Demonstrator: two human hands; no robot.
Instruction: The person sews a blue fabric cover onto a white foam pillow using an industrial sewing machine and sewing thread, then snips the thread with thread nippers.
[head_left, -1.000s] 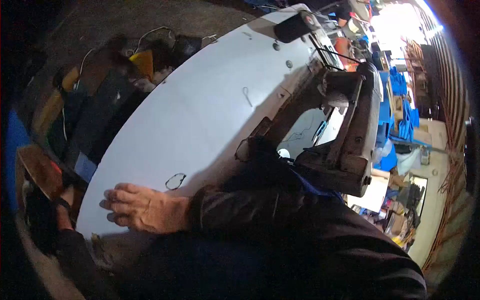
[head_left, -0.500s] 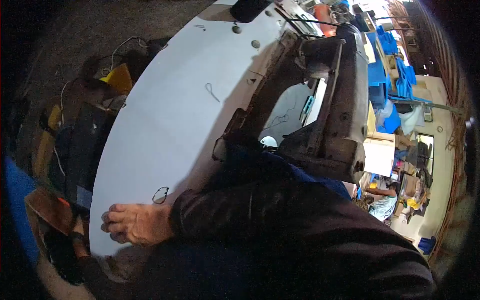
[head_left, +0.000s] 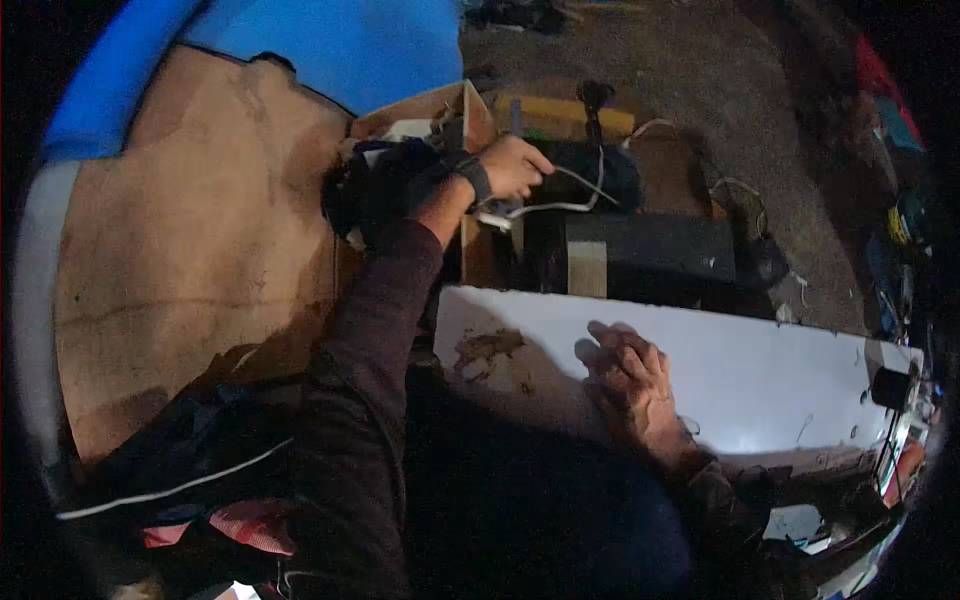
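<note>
My left hand [head_left: 512, 168], with a dark watch on the wrist, is closed on a light-coloured cable [head_left: 575, 178] beside an open wooden box [head_left: 475, 240]. The cable loops out to the right, and a small white piece [head_left: 494, 221] hangs just below the hand. Dark items [head_left: 385, 190] fill the box to the left of the wrist. My right hand [head_left: 632, 378] rests on the white tabletop [head_left: 760, 385], fingers loosely spread with nothing in them. A brown stain [head_left: 490, 345] marks the tabletop to its left.
A large plywood board [head_left: 200, 220] lies left, with a blue surface [head_left: 350, 45] behind it. A black box [head_left: 655, 250] with a pale strip stands beyond the tabletop edge. A yellow piece [head_left: 560, 115] and another white cord [head_left: 740, 188] lie on the floor side.
The view has swung left, away from the sewing machine and towards the wooden box. My left hand has come up and now grips the cable. My right hand still rests on the tabletop.
</note>
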